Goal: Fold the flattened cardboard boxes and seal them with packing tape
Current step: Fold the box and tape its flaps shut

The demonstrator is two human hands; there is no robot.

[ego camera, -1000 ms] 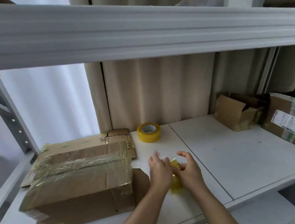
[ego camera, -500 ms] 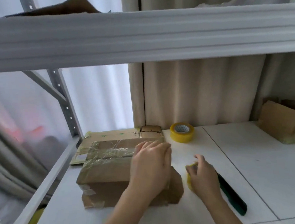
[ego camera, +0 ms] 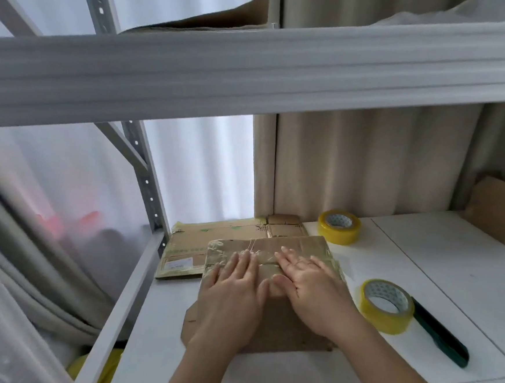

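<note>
Lying under both flat hands (ego camera: 271,286), the taped box (ego camera: 295,246).

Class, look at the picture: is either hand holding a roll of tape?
No: the left hand and right hand both press flat on the taped cardboard box.

Landmark: white lower shelf (ego camera: 390,271) of a metal rack. Dark green utility knife (ego camera: 439,336) lies flat near its front right edge. Perforated grey upright (ego camera: 144,170) with a diagonal brace stands at its left end. Upper shelf beam (ego camera: 254,70) runs across above it, blurred. Beige curtain (ego camera: 368,164) hangs right behind it; sheer white curtain (ego camera: 196,162) behind its left part. Something yellow (ego camera: 104,367) sits below its left front corner, can't tell what.
</note>
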